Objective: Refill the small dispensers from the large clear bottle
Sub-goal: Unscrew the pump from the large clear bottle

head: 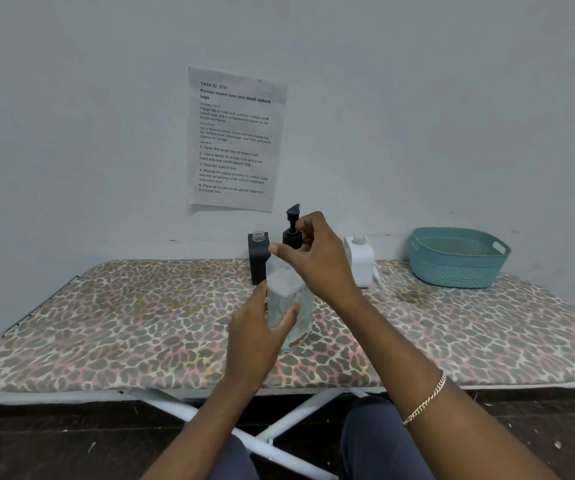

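A large clear bottle point(287, 289) stood mid-way along a leopard-print ironing board point(140, 323). The left hand point(258, 327) was wrapped round its body, and the right hand point(313, 258) apparently pinched the partly hidden collar of its black pump point(292, 230). Smooth, rigid and probably liquid-heavy, it looked best gripped around the body. Just behind stood a black dispenser point(258, 261) and a white dispenser point(360, 261), necks uncapped, with a teal basket point(459, 258) far right.

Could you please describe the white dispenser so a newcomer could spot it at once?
Find the leopard-print ironing board against the wall and follow its far edge to the teal basket at the right. Just left of the basket stands the white dispenser, small and boxy. It alone is white: the black dispenser stands further left, and the large clear bottle in front has a pump.
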